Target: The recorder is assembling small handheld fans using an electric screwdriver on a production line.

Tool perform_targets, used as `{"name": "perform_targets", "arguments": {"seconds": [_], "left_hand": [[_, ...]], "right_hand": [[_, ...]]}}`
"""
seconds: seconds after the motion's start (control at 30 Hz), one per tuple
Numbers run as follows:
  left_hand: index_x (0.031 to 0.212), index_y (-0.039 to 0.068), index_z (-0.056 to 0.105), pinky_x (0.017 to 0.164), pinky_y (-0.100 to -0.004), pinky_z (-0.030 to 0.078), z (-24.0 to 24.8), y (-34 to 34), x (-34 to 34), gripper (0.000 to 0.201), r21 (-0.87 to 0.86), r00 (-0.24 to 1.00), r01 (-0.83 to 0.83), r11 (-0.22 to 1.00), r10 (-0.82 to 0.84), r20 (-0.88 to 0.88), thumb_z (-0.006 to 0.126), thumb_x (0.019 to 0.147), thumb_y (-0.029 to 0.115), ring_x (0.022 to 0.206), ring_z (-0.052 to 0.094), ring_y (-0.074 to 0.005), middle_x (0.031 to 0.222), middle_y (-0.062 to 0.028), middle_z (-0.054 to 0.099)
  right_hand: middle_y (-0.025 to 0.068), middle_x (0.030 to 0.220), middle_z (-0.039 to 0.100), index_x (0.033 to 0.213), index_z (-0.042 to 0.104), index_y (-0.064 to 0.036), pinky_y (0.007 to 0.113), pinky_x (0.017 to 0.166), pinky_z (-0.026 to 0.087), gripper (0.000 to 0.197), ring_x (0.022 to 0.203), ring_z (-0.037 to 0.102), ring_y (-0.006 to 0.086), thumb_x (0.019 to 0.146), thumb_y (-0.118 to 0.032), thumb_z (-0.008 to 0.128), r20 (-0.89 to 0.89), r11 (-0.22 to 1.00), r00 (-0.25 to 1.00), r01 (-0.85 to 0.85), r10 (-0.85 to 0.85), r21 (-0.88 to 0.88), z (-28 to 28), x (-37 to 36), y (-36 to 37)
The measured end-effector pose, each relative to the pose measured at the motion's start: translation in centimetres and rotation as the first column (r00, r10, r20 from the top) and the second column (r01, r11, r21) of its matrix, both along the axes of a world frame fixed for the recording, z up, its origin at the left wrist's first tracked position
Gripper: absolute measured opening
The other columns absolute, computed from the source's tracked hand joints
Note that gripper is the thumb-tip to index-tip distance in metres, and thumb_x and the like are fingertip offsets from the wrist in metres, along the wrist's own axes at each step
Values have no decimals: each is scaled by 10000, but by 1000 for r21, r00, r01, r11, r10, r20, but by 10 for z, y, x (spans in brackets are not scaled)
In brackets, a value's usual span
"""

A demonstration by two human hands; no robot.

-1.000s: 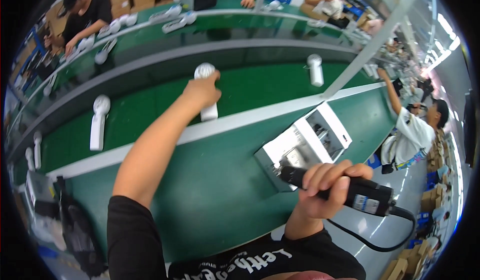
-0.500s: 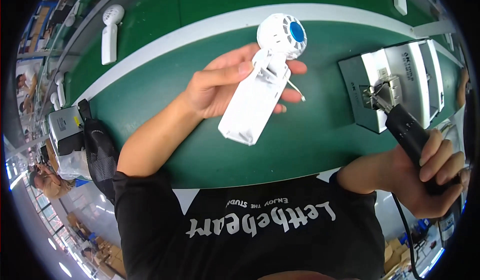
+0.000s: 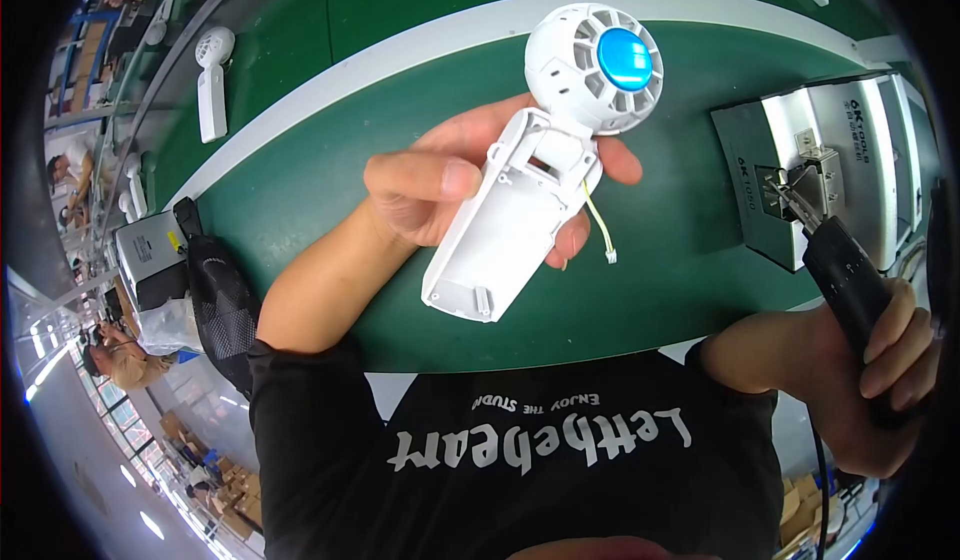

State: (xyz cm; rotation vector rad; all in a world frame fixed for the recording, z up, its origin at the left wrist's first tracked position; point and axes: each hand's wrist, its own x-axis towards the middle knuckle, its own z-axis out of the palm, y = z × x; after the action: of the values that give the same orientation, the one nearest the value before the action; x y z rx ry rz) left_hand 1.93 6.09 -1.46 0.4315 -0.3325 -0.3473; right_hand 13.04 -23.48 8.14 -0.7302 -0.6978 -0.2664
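Left hand (image 3: 440,195) grips white handheld fan (image 3: 540,170) above green desk (image 3: 300,190); right hand (image 3: 860,370), beside fan, holds black electric screwdriver (image 3: 850,280).

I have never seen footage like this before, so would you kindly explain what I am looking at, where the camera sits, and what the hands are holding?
There is no machine here: a person works with two bare hands, and the picture comes from a wide fisheye camera worn on their head, looking down. That is why the straight edges bend.

The left hand holds a white handheld fan above the green work surface. The fan has a round grilled head with a blue centre, its handle shell is open, and a thin wire hangs from it.

The right hand grips a black electric screwdriver, whose tip points at a grey metal box on the surface.

Further left lies another white fan, and a black mesh bag hangs at the table edge. Other people work at the picture's left rim.
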Motion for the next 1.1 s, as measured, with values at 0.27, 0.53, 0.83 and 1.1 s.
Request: {"name": "perform_targets", "arguments": {"seconds": [0.27, 0.53, 0.83, 1.1], "left_hand": [[1415, -74, 236, 787, -373, 561, 2, -10, 2, 766, 4, 982, -56, 998, 56, -183, 636, 826, 211, 912, 622, -294, 1345, -307, 427], [1289, -27, 365, 774, -315, 544, 17, -43, 3, 412, 588, 870, -134, 798, 379, -315, 527, 957, 156, 817, 639, -189, 1220, -229, 565], [1327, 3, 353, 735, -311, 543, 13, -55, -8, 382, 668, 946, -77, 740, 265, -185, 444, 1017, 207, 805, 644, -178, 1226, -211, 563], [1248, 11, 414, 617, -246, 506, 7, -60, -11, 324, 769, 942, -115, 629, 314, -116, 459, 1025, 242, 745, 618, -115, 1088, -106, 620]], "right_hand": [[-21, 703, 470, 818, 500, -95, 256, 541, 352, 170, 493, 449, 88, 836, -243, 582, 97, 994, 994, -38, 48, -100, 15, 6, 9], [-33, 615, 414, 772, 527, -79, 243, 490, 329, 176, 444, 405, 64, 820, -240, 580, 110, 887, 939, 343, -325, -308, 29, -3, 30], [-17, 626, 406, 780, 508, -54, 243, 471, 316, 147, 445, 386, 74, 825, -183, 561, 29, 879, 967, 242, -253, -412, 25, 5, 52], [-48, 608, 503, 761, 493, -99, 211, 504, 434, 122, 472, 516, 53, 769, -110, 614, -69, 960, 958, -278, 280, 36, 21, -7, 33]]}}
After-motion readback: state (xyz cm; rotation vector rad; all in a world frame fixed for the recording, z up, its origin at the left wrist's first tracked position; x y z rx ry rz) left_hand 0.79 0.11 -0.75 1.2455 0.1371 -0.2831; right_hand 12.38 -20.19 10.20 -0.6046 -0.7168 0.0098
